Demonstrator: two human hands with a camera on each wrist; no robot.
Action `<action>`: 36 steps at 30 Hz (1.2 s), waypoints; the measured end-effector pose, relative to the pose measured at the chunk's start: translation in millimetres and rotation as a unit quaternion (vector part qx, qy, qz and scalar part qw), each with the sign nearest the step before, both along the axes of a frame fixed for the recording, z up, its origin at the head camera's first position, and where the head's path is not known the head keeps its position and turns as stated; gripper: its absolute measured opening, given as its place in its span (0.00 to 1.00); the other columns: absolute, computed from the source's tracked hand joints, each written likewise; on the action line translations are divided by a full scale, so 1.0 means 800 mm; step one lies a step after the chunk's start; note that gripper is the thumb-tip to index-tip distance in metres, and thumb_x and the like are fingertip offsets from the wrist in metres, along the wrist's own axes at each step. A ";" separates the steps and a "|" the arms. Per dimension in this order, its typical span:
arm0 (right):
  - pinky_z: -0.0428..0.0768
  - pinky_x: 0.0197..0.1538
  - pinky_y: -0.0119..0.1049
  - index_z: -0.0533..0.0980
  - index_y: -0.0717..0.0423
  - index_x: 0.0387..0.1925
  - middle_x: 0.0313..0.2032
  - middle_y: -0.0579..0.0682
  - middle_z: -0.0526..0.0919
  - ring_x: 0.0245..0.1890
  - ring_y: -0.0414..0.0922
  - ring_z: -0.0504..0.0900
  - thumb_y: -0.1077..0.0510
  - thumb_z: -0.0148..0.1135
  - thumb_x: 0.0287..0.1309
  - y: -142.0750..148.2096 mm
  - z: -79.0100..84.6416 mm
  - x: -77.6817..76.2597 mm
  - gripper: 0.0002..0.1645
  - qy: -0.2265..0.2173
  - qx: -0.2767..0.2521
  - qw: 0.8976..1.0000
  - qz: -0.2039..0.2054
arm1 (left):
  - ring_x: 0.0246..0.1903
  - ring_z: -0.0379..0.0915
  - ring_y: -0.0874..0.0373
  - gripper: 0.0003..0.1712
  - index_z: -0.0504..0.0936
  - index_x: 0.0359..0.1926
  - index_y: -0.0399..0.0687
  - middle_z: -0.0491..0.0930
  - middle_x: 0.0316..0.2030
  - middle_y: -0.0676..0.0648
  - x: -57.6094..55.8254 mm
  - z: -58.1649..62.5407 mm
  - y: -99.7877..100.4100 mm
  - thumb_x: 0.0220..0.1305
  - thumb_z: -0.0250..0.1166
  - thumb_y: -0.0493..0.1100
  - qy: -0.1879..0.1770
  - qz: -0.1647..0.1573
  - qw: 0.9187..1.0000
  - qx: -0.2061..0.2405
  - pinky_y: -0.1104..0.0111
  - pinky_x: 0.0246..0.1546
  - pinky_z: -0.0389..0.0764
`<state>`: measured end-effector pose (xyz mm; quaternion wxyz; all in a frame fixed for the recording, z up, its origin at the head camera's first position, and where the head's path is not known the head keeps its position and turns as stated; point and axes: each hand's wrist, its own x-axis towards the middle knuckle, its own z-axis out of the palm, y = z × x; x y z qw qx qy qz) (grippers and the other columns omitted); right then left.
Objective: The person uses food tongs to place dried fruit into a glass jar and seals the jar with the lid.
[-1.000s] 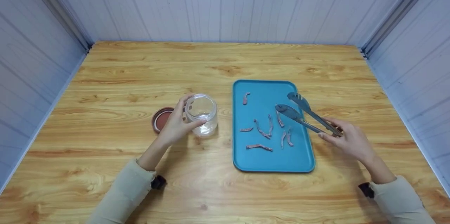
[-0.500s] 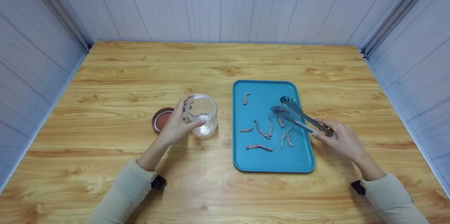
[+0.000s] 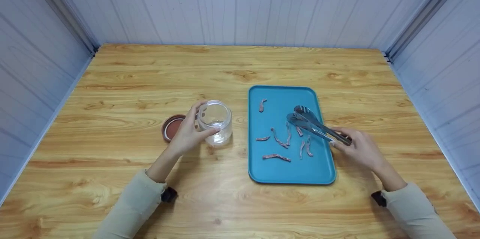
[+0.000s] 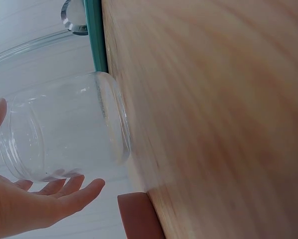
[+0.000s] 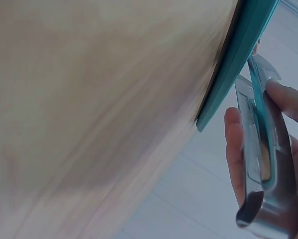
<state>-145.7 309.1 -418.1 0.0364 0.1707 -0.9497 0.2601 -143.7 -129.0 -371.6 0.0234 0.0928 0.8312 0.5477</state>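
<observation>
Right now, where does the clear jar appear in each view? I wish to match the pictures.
Head: the clear jar is just left of centre, held by the left hand.
Left wrist: the clear jar is in the left half.
Right wrist: not in it.
Shared landmark: the blue tray, right of centre in head, at the top in left wrist, upper right in right wrist.

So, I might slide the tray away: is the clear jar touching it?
Apart. The head view shows a strip of wooden table between the clear jar and the blue tray.
</observation>
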 end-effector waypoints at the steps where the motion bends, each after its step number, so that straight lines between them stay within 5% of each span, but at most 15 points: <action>1: 0.65 0.27 0.36 0.75 0.57 0.47 0.32 0.52 0.77 0.26 0.45 0.69 0.54 0.63 0.50 0.000 0.000 0.000 0.22 -0.001 -0.001 1.000 0.001 | 0.57 0.53 0.42 0.45 0.53 0.63 0.40 0.57 0.58 0.34 -0.001 -0.001 0.000 0.48 0.69 0.40 0.000 0.000 1.000 0.001 0.51 0.54 0.58; 9: 0.66 0.22 0.33 0.76 0.55 0.45 0.25 0.46 0.75 0.21 0.42 0.68 0.56 0.63 0.50 -0.002 0.002 0.000 0.18 -0.023 -0.003 1.000 0.002 | 0.57 0.54 0.46 0.48 0.54 0.63 0.46 0.59 0.58 0.39 -0.019 -0.038 -0.010 0.45 0.70 0.48 0.011 -0.002 1.000 0.005 0.52 0.53 0.60; 14: 0.67 0.21 0.32 0.75 0.56 0.43 0.22 0.46 0.74 0.20 0.42 0.69 0.61 0.63 0.50 -0.005 0.004 0.000 0.16 -0.039 -0.009 0.999 -0.003 | 0.57 0.54 0.48 0.48 0.55 0.63 0.49 0.59 0.58 0.42 -0.022 -0.046 -0.012 0.44 0.70 0.51 0.019 -0.003 1.000 0.004 0.54 0.52 0.61; 18: 0.67 0.21 0.32 0.75 0.58 0.41 0.22 0.46 0.75 0.20 0.42 0.69 0.64 0.62 0.49 -0.005 0.004 -0.001 0.14 -0.039 -0.017 0.999 -0.002 | 0.57 0.54 0.47 0.48 0.54 0.63 0.49 0.58 0.58 0.40 -0.021 -0.043 -0.012 0.45 0.70 0.49 0.013 -0.004 1.000 0.006 0.52 0.52 0.61; 25: 0.67 0.23 0.32 0.76 0.59 0.40 0.22 0.46 0.75 0.21 0.42 0.69 0.66 0.62 0.48 -0.002 0.003 -0.003 0.13 -0.033 -0.016 0.999 0.005 | 0.58 0.52 0.41 0.45 0.52 0.63 0.39 0.56 0.58 0.34 -0.002 -0.005 -0.002 0.49 0.68 0.39 -0.003 -0.006 1.000 0.010 0.51 0.53 0.60; 36: 0.67 0.24 0.34 0.76 0.58 0.40 0.23 0.45 0.75 0.23 0.42 0.70 0.68 0.61 0.49 0.003 0.010 -0.002 0.13 -0.026 -0.026 0.999 0.009 | 0.57 0.52 0.42 0.45 0.53 0.63 0.41 0.57 0.58 0.34 -0.002 -0.006 -0.002 0.48 0.68 0.39 0.001 -0.007 1.000 0.014 0.50 0.53 0.58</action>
